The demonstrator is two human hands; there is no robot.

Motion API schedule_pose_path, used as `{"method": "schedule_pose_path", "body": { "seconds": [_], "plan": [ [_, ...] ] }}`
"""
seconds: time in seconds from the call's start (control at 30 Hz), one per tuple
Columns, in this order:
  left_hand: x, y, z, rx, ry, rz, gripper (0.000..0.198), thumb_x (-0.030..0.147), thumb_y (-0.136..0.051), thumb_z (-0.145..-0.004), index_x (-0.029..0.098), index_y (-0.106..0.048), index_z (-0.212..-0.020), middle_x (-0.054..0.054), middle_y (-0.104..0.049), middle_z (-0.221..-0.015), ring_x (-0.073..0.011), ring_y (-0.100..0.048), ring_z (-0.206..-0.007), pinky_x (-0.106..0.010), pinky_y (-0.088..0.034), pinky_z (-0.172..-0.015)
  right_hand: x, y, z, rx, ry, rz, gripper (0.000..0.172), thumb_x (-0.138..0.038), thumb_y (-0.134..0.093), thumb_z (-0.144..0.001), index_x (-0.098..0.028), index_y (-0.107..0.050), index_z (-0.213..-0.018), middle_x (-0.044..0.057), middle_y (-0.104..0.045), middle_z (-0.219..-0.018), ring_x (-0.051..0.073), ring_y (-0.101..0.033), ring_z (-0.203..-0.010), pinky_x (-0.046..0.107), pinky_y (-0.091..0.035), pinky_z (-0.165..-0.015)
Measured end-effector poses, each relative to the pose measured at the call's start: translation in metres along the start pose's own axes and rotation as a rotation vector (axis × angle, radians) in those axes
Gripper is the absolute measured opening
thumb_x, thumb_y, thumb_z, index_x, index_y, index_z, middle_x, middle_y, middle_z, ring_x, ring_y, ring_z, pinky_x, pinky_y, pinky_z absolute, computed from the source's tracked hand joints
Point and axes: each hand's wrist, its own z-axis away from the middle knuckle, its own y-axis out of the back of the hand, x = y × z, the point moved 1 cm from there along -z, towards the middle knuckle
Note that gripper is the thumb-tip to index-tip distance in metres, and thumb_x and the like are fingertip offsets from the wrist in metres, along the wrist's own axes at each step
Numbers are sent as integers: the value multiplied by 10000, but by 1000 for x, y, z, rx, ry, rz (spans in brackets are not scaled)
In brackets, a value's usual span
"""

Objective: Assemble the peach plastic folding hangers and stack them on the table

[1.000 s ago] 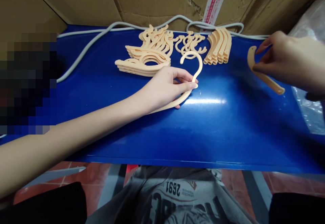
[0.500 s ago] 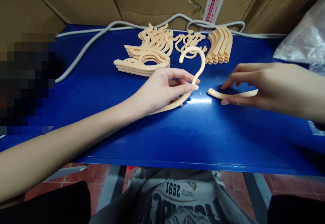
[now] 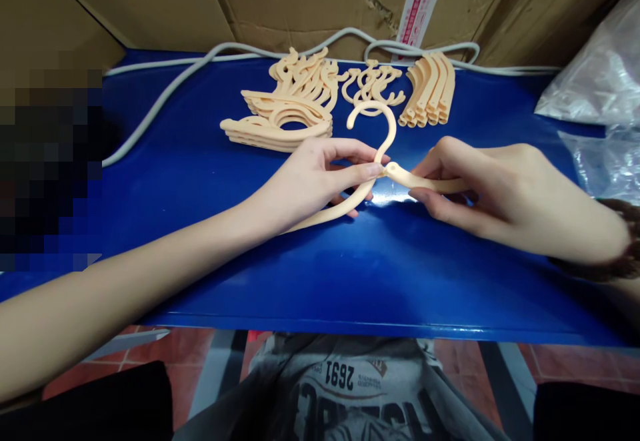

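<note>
My left hand (image 3: 320, 177) pinches the lower end of a cream plastic hook (image 3: 390, 124), whose curve points up. A curved cream arm (image 3: 327, 215) runs from that pinch down to the left, partly under my hand. In my right hand (image 3: 480, 187) is a second curved cream arm piece (image 3: 420, 181), held between thumb and fingers. Its holed tip meets the base of the hook at my left fingertips; whether the two are joined cannot be made out.
On the blue table (image 3: 300, 281), behind my hands, lie stacked cream hanger parts (image 3: 280, 135), a pile of small hooks (image 3: 373, 84) and a row of curved arms (image 3: 430, 91). A white cable (image 3: 173, 87) runs behind them. Clear plastic bags (image 3: 595, 74) lie at right.
My right hand has moved left with its arm piece, bringing the tip from a gap away to the hook's base. The hook has shifted slightly left and down.
</note>
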Motion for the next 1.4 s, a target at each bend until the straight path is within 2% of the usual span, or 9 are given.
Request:
{"method": "schedule_pose_path", "body": {
  "seconds": [0.27,0.47,0.67,0.8,0.9,1.0,1.2,1.4],
  "plan": [
    [5,1,2,29,-1,-58,226,313,-793,-925,183,-837,-1104,-45,-737,-929,-170,-722,-819,-208,-632,-581,-3,-2,0,-64,10,47,122,-331,-498,-1028,-266,-542,-934,18,-718,-798,186,-604,-585,334,-384,-555],
    [6,1,3,17,26,-54,237,334,-796,-918,188,-835,-1100,-48,-762,-920,-199,-749,-840,-237,-638,-582,1,-1,1,-56,7,123,98,-297,-542,-986,-244,-584,-915,23,-740,-775,187,-620,-573,334,-355,-529],
    [5,1,4,20,22,-41,285,367,-796,-927,183,-836,-1140,-61,-780,-956,-188,-753,-841,-208,-641,-585,0,-4,0,-3,53,258,223,-336,-482,-1070,-222,-614,-930,37,-710,-741,179,-603,-555,336,-285,-527],
    [7,1,4,19,25,-53,268,369,-765,-965,181,-836,-1144,-50,-752,-881,-160,-729,-767,-197,-631,-570,-2,-5,0,26,61,283,189,-330,-515,-1066,-221,-587,-929,31,-714,-752,185,-629,-573,322,-297,-533],
    [8,0,5,17,30,-48,250,343,-761,-971,173,-837,-1138,-44,-743,-856,-145,-713,-732,-190,-625,-558,-1,-7,0,6,13,270,178,-341,-526,-1053,-229,-581,-925,44,-732,-766,206,-656,-597,329,-316,-541],
    [9,0,5,26,36,-49,256,349,-762,-972,174,-835,-1144,-43,-760,-863,-150,-726,-736,-193,-624,-559,2,-9,0,-12,-30,243,193,-367,-520,-1046,-237,-592,-923,52,-743,-773,224,-664,-605,340,-327,-540],
    [8,2,6,8,60,-9,239,363,-768,-978,194,-833,-1135,-40,-796,-876,-170,-786,-753,-195,-632,-568,2,-9,-1,-7,3,256,252,-377,-480,-1080,-232,-618,-927,56,-756,-808,230,-682,-656,349,-372,-572],
    [7,2,6,-2,80,-4,258,390,-773,-976,196,-834,-1135,-47,-815,-901,-178,-805,-753,-183,-626,-555,3,-11,0,4,-39,245,238,-397,-494,-1086,-248,-632,-961,41,-797,-883,212,-694,-659,340,-337,-551]
  ]
}}
